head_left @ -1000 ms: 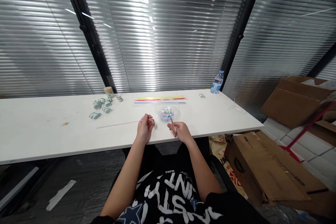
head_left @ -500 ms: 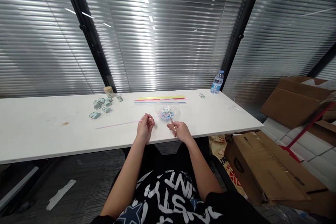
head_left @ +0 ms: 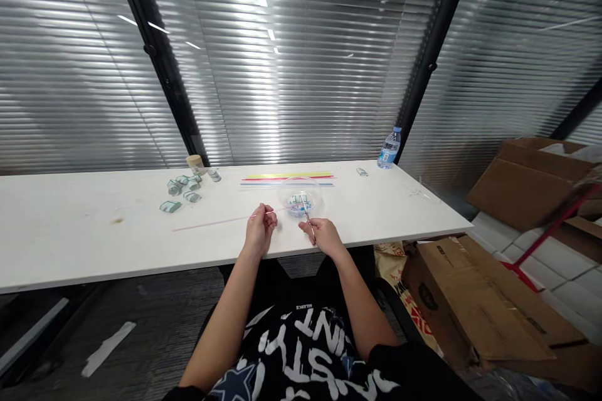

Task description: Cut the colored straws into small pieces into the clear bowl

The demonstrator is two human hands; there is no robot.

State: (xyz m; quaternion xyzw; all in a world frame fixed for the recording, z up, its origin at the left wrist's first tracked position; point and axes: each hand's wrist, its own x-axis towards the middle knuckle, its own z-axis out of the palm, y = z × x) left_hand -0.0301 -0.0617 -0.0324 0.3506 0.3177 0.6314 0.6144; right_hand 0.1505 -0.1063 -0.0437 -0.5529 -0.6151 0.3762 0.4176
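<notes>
My left hand [head_left: 261,227] is closed on a thin pink paper strip [head_left: 207,224]. One long end trails left over the table, and the short end reaches over the clear bowl [head_left: 316,200]. In my right hand [head_left: 320,234] is a pair of scissors [head_left: 307,218], blades pointing away from me over the bowl, close to the strip's short end. Whether the blades touch the strip is hard to tell. Small blue and white pieces [head_left: 298,205] lie inside the bowl. Behind it are yellow, red and blue strips [head_left: 286,177] laid side by side.
Several small green-and-white rolled packets [head_left: 190,183] lie at the left by a jar with a wooden lid [head_left: 194,161]. A single packet [head_left: 362,171] and a water bottle [head_left: 389,148] are at the right. Cardboard boxes [head_left: 480,301] stand beside the white table [head_left: 94,238].
</notes>
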